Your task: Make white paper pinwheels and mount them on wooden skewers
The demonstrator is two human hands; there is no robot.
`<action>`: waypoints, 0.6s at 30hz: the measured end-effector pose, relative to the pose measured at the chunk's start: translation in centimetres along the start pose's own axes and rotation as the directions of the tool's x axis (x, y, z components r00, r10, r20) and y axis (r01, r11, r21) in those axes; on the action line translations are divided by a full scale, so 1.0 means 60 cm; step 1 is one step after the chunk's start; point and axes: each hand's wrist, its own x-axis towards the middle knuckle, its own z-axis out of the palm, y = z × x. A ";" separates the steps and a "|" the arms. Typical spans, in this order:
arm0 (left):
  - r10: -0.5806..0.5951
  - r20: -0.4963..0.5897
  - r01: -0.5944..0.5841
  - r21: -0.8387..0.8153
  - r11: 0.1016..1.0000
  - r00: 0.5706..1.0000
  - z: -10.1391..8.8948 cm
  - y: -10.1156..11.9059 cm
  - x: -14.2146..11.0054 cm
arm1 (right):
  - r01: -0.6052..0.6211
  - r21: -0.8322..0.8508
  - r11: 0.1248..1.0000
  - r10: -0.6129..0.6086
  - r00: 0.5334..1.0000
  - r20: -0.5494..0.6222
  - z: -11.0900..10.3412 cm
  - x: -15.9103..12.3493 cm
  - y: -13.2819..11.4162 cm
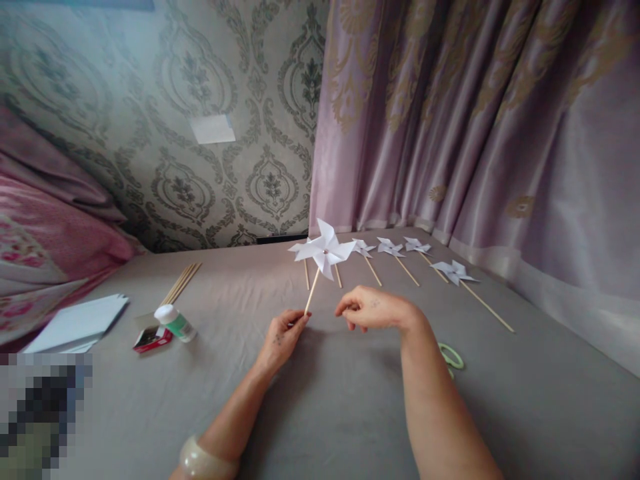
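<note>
My left hand (pixel 283 337) pinches the lower end of a thin wooden stick and holds up a white paper pinwheel (pixel 324 250) above the grey bed sheet. My right hand (pixel 367 308) hovers just right of the stick with its fingers curled down, and nothing shows in them. Behind the raised pinwheel several finished pinwheels on sticks (pixel 391 248) lie in a row towards the curtain, the last one (pixel 454 271) furthest right.
Spare wooden sticks (pixel 181 283) lie at the left, near a glue bottle (pixel 175 323), a small red box (pixel 151 339) and a stack of white paper (pixel 80 323). Green-handled scissors (pixel 451 357) peek out behind my right forearm. A purple curtain (pixel 475 133) hangs at the right.
</note>
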 end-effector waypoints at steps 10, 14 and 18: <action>0.016 0.017 -0.016 -0.010 1.000 1.000 0.000 -0.002 -0.001 | -0.144 -0.116 0.983 0.030 0.741 -0.671 -0.014 0.003 0.002; 0.002 -0.002 -0.002 -0.031 1.000 1.000 -0.001 -0.002 0.000 | -0.094 -0.117 0.989 0.081 0.990 -0.112 -0.003 0.001 0.012; -0.002 -0.006 0.001 -0.022 1.000 1.000 -0.001 0.000 0.000 | 0.110 0.073 0.991 -0.083 0.951 -0.297 -0.007 0.008 0.013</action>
